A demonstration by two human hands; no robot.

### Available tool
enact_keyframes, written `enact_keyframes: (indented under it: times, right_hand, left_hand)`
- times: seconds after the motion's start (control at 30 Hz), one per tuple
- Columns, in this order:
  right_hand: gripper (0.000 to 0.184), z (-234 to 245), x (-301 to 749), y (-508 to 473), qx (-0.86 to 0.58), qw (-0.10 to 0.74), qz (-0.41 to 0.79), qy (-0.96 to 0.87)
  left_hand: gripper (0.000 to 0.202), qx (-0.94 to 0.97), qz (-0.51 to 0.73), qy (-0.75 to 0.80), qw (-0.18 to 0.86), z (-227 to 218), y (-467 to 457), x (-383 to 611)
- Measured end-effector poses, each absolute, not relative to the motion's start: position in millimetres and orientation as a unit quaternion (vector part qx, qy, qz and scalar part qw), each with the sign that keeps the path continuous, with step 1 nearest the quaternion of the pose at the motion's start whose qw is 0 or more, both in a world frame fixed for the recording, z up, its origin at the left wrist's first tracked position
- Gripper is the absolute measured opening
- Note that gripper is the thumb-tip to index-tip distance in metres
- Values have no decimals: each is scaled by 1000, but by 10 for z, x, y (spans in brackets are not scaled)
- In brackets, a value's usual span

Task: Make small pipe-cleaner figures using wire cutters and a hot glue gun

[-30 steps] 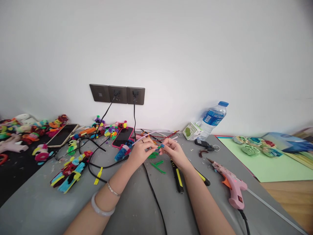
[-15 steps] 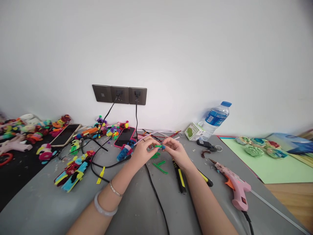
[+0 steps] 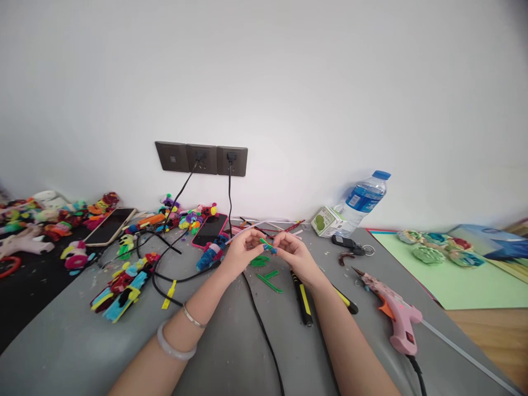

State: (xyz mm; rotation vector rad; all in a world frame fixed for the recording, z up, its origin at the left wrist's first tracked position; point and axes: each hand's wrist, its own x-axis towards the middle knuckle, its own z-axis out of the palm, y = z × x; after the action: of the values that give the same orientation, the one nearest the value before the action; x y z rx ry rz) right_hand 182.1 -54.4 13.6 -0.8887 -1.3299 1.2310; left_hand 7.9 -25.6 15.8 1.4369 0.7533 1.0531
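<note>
A short green pipe cleaner (image 3: pixel 266 243) is pinched between the fingertips of both hands above the table. My left hand (image 3: pixel 243 254) grips its left side, thumb and index finger pressed together. At its other end, my right hand (image 3: pixel 297 259) is closed the same way. Small blue spots show at the fingertips; I cannot tell what they are. Just below the hands lie green pipe cleaner pieces (image 3: pixel 270 281), some bent. A black-and-yellow handled tool (image 3: pixel 304 301) rests under my right forearm, its head hidden.
A pink glue gun (image 3: pixel 398 316) lies at the right, near keys (image 3: pixel 363 248). Fuzzy colourful figures (image 3: pixel 124 289) and a pink-edged phone (image 3: pixel 210 230) are at the left. Black cables (image 3: pixel 259 322) cross the table. A water bottle (image 3: pixel 365 201) leans against the wall.
The fingertips have moved slightly apart and the green pipe cleaner is tilted, showing more between them. My left hand has shifted a little to the left.
</note>
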Motion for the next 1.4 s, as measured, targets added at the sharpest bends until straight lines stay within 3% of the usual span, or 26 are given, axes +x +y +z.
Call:
enact_keyframes:
  times: [0.8, 1.4]
  right_hand:
    - [20, 107, 1836, -531, -374, 551, 501, -553]
    - [25, 258, 1890, -494, -394, 576, 460, -548]
  left_hand:
    - [17, 604, 446, 326, 574, 141, -226, 65]
    - [18, 595, 435, 352, 577, 151, -246, 83]
